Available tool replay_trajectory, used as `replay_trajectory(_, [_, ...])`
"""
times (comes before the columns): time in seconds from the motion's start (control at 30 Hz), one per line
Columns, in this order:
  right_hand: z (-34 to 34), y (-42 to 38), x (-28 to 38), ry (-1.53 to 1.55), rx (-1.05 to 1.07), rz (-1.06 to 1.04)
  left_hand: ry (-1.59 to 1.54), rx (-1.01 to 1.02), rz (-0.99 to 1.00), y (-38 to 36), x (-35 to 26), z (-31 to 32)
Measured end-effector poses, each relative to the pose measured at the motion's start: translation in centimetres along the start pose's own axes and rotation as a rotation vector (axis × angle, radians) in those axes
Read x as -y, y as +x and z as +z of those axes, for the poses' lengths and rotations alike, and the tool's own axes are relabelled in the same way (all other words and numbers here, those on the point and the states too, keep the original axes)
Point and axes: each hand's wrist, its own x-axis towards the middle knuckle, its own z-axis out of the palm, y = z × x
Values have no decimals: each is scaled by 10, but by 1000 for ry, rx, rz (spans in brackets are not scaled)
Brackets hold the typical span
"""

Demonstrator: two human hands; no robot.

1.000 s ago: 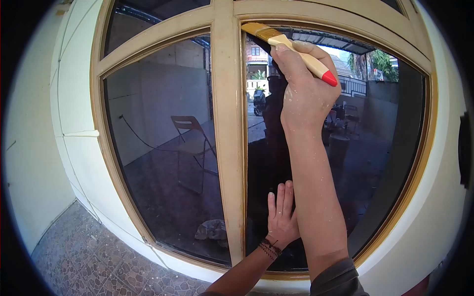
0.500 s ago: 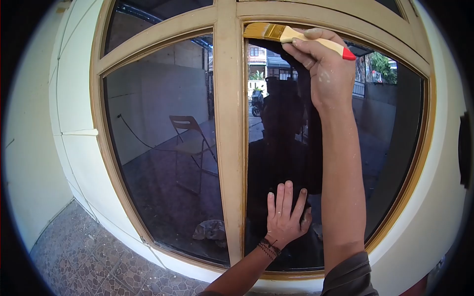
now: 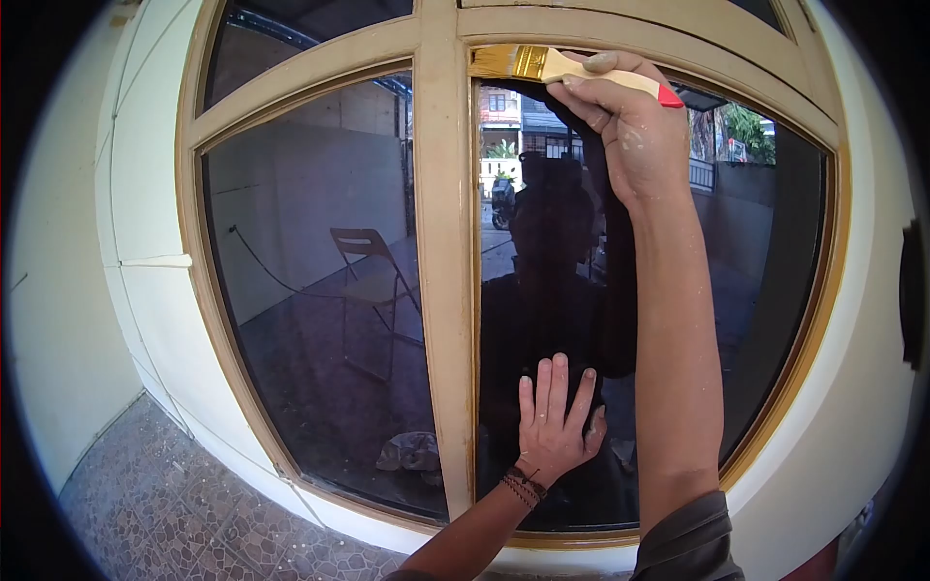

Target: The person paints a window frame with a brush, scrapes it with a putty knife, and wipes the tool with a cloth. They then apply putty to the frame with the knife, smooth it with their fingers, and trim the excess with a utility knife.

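My right hand grips a paintbrush by its pale wooden handle, which ends in a red tip. The brush lies nearly level, its bristles at the upper left corner of the right pane, against the inner edge of the tan window frame. Lower down, my left hand rests flat on the dark glass with its fingers spread and nothing in it. Paint specks mark both hands, and a dark bracelet circles the left wrist.
Pale walls border the window on either side. Stone-patterned floor tiles lie at the lower left. A folding chair and a crumpled light item show in the left pane. A person's dark reflection fills much of the right pane.
The brush and my right hand have shifted slightly left within the view, and the brush handle sits a little more level. My left hand stays flat on the glass.
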Motion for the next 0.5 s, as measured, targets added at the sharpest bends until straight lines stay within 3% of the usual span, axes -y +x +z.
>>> replay_trajectory(0.23, [3, -9, -10, 34, -70, -20, 1, 0, -1, 0, -1, 0])
replay_trajectory(0.5, [-2, -5, 1, -10, -6, 34, 4, -2, -1, 0, 0, 0])
